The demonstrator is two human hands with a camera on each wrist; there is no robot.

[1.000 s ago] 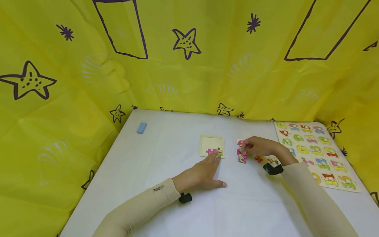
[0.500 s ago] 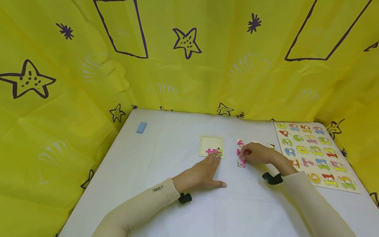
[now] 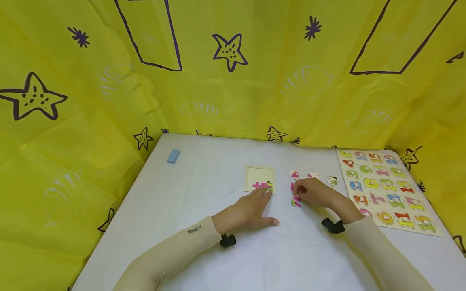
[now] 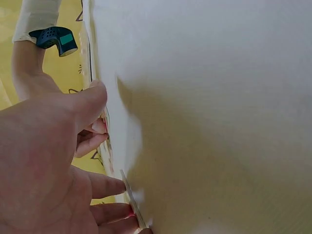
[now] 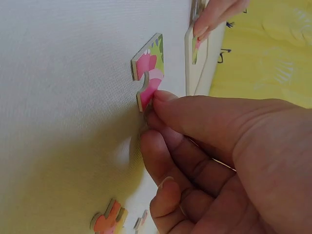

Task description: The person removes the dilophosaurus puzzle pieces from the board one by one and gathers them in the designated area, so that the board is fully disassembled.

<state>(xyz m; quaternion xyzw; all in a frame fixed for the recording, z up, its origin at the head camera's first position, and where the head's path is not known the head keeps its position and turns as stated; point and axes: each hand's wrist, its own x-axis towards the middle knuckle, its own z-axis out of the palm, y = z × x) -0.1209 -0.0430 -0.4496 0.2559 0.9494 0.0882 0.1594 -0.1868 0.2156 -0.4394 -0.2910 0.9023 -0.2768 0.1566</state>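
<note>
My left hand (image 3: 251, 211) lies with extended fingers at the near edge of a small square puzzle tray (image 3: 259, 174). Its fingertips touch the tray's front, where joined pink and green pieces (image 3: 261, 185) sit inside. To the right of the tray, my right hand (image 3: 316, 193) pinches a pink and green puzzle piece (image 5: 155, 73) at one edge between thumb and index finger. That piece lies on or just over the table; the exact contact is hidden. Another pink piece (image 3: 294, 175) lies behind it, and one more is partly covered by the fingers.
More loose pieces lie behind the right hand, including a dark-and-green one (image 3: 332, 180). An orange piece (image 5: 109, 218) shows low in the right wrist view. A number board (image 3: 375, 171) covers the table's right side. A blue block (image 3: 173, 156) lies far left.
My right hand has come nearer with the pink and green piece, which now sits lower in line with the other pink ones. Pieces behind that hand have come into sight. The left hand stays put.
</note>
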